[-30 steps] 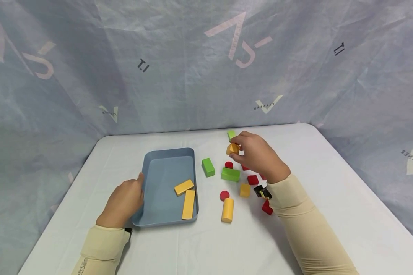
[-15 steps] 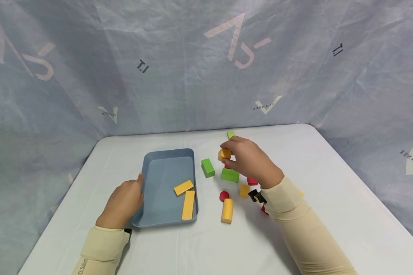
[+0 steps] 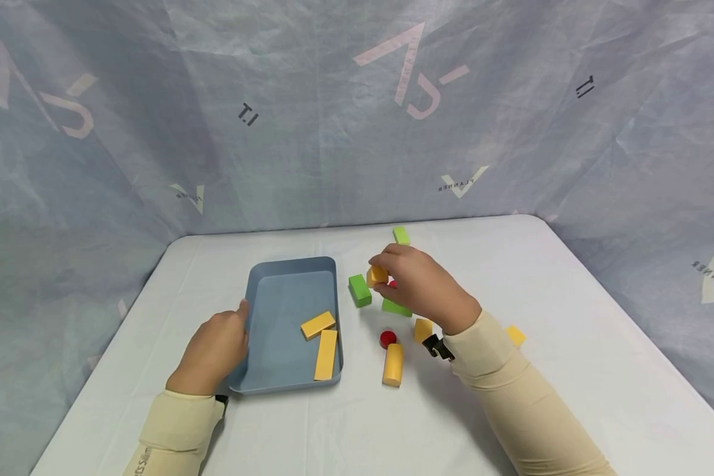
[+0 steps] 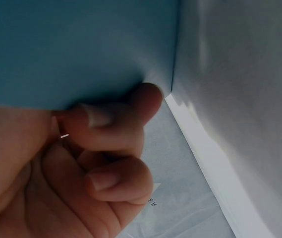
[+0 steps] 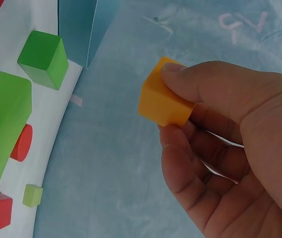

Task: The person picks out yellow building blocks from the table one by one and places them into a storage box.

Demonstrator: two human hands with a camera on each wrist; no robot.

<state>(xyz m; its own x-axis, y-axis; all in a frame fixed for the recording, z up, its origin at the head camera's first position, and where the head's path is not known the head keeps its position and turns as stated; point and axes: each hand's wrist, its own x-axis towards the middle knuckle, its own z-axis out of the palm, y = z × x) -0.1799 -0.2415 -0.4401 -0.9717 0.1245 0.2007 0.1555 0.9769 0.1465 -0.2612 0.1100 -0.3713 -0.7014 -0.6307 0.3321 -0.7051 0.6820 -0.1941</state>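
Observation:
In the head view my right hand [image 3: 425, 284] pinches a small yellow block [image 3: 377, 276] above the table, just right of a green block [image 3: 359, 291]. The right wrist view shows the yellow block [image 5: 165, 96] between thumb and fingertips, raised above the other blocks. My left hand [image 3: 214, 347] holds the left side of the blue-grey tray [image 3: 291, 264]. Up close, the left wrist view shows curled fingers [image 4: 118, 186] against the tray's outer wall [image 4: 81, 49]. Two flat yellow blocks, one short [image 3: 318, 325] and one long [image 3: 326, 355], lie in the tray's right part.
Near the right hand lie another green block [image 3: 397, 307], a red round piece [image 3: 388, 339], a yellow cylinder [image 3: 393, 365] and a yellow block [image 3: 423, 330]. A light green block [image 3: 401, 235] lies farther back. One yellow piece [image 3: 515, 335] shows beside the right sleeve. Red blocks are partly hidden.
My right hand has carried the yellow block leftward and slightly nearer, toward the tray. The left hand and tray have stayed in place.

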